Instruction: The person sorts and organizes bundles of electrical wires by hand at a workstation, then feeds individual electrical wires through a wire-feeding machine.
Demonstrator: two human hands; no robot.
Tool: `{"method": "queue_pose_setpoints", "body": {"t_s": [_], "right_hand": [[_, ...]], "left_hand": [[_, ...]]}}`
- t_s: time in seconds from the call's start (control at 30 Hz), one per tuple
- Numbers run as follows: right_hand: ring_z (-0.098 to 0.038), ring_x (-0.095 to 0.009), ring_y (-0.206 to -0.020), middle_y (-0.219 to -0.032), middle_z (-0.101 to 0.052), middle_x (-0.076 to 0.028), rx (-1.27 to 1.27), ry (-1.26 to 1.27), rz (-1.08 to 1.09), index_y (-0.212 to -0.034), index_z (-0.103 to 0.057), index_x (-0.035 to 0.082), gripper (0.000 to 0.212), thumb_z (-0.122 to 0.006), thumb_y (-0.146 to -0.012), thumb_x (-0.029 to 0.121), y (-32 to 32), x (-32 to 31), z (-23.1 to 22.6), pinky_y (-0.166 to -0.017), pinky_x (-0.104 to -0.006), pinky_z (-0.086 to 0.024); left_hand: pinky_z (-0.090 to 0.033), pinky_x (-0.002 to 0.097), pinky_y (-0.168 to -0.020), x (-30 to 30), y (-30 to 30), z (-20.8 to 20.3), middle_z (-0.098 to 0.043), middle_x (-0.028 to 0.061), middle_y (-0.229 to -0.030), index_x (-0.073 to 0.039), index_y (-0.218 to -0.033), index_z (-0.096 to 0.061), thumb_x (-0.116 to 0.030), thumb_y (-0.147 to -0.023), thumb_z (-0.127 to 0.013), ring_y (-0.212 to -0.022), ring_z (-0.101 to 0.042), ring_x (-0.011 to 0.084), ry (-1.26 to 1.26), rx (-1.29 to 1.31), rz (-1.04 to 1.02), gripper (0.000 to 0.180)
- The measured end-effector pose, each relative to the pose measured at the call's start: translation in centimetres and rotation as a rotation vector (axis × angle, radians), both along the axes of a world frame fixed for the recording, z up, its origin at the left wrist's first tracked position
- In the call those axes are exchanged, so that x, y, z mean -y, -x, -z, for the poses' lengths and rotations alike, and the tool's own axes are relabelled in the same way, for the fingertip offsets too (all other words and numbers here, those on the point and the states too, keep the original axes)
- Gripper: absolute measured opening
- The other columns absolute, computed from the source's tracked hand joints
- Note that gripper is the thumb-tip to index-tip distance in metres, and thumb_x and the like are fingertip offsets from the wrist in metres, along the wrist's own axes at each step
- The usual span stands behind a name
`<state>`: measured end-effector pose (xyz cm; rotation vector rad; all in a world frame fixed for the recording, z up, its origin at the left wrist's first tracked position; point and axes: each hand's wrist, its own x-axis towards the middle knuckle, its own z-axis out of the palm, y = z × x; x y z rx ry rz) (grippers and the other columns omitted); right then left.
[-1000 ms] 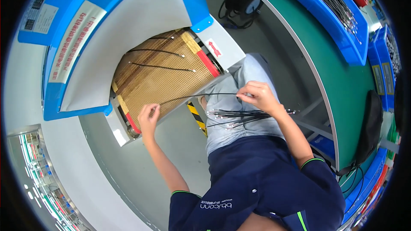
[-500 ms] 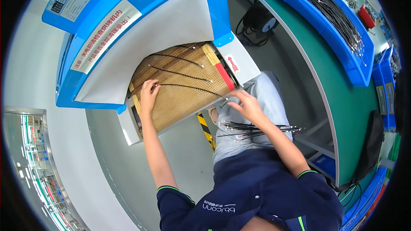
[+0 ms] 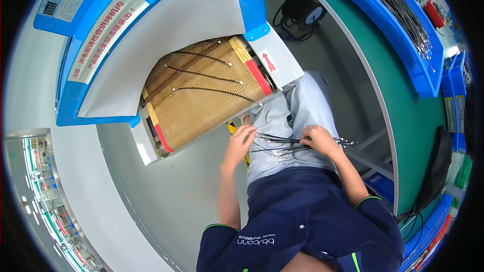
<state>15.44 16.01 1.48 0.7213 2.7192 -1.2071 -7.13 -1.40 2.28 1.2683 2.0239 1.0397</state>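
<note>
A bundle of thin black cables (image 3: 282, 139) with small light-coloured ends lies across my thighs. My right hand (image 3: 319, 139) is on the bundle, its fingers bent and closed on black cable. At the bundle's left end is my left hand (image 3: 241, 143), fingers bent close to the cable tips; motion blurs it, and I cannot tell whether it grips one. Ahead, on the brown mesh conveyor belt (image 3: 201, 113), several black cables lie apart from one another. The nearest belt cable (image 3: 217, 90) runs to the belt's front right edge, touched by neither hand.
A blue machine hood (image 3: 254, 7) with a pale curtain (image 3: 166, 45) covers the belt's far part. On the right, a green worktable (image 3: 363, 35) carries a long blue bin (image 3: 428, 83) full of cables. A black cable reel (image 3: 302, 12) stands on the floor between machine and table.
Both hands have left the nearest belt cable, which stays lying on the mesh. They have come back toward me to the bundle on my lap. The whole view has shifted slightly.
</note>
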Motion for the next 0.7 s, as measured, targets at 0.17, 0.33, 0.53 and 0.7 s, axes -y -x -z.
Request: {"method": "queue_pose_setpoints", "body": {"t_s": [0.17,0.33,0.53,0.7], "right_hand": [[-0.061,-0.024,-0.068,-0.074,-0.06,-0.012,0.013,0.138,0.169,-0.076,-0.062,0.0,0.009,-0.065,-0.073,0.008,-0.3,0.4,-0.8,-0.063,-0.0335,-0.048],[-0.062,-0.027,-0.069,-0.076,-0.062,-0.013,-0.117,0.223,0.196,-0.083,-0.059,0.001,0.012,-0.064,-0.077,0.011,-0.4,0.2,-2.8,-0.064,-0.0349,-0.047],[-0.06,-0.024,-0.068,-0.076,-0.061,-0.009,-0.171,0.11,0.098,-0.085,-0.062,0.003,0.011,-0.065,-0.077,0.009,-0.2,-0.5,-3.9,-0.062,-0.0315,-0.047],[-0.06,-0.027,-0.068,-0.077,-0.061,-0.009,-0.311,0.091,-0.008,-0.086,-0.064,0.004,0.012,-0.066,-0.076,0.01,2.7,1.2,-5.2,-0.062,-0.0346,-0.047]], "left_hand": [[-0.036,0.0358,-0.095,0.3,-3.0,2.7,-0.05,0.0108,-0.119,-0.006,-0.116,-0.053,-0.013,-0.086,-0.055,-0.115,-0.043,0.0288,0.048,-0.046,0.105,0.031],[-0.041,0.0365,-0.085,1.5,-2.7,2.8,-0.054,0.0106,-0.102,-0.005,-0.104,-0.058,-0.014,-0.085,-0.057,-0.101,-0.05,0.0295,0.095,-0.11,0.109,0.021],[-0.046,0.0353,-0.072,1.0,-2.7,0.5,-0.056,0.0091,-0.087,-0.003,-0.093,-0.06,-0.012,-0.084,-0.059,-0.083,-0.056,0.0273,-0.011,-0.105,0.106,0.013],[-0.046,0.0345,-0.066,-1.3,-4.5,-2.1,-0.057,0.0089,-0.087,-0.004,-0.093,-0.061,-0.011,-0.082,-0.061,-0.078,-0.058,0.0261,-0.066,-0.009,0.186,0.013]]}}
